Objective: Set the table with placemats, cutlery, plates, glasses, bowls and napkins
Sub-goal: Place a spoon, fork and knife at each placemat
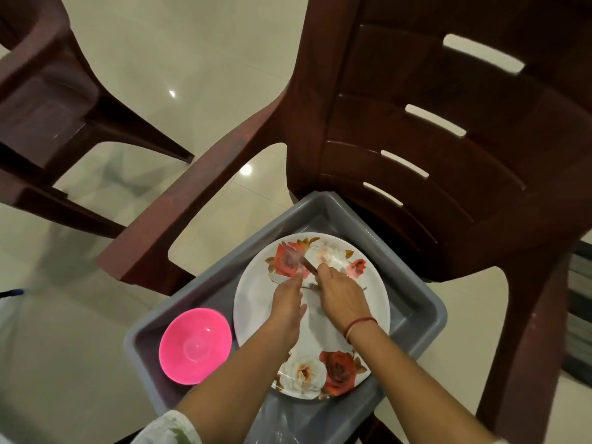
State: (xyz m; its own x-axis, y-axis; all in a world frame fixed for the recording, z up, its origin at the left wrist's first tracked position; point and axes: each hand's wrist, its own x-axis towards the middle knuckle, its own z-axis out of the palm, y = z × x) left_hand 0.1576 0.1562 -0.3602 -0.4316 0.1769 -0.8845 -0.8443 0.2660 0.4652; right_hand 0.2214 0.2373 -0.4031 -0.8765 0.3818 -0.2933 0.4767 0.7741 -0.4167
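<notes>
Both hands work over the flowered plate [320, 331] in the grey tub [426, 302], beside the pink bowl [195, 346]. Right hand [342, 294] curls round blurred, brown-handled cutlery [306, 265]; left hand [288, 302] lies nearly flat, fingertips touching it. Best to gather the pieces together, then lift them clear of the plate.
</notes>
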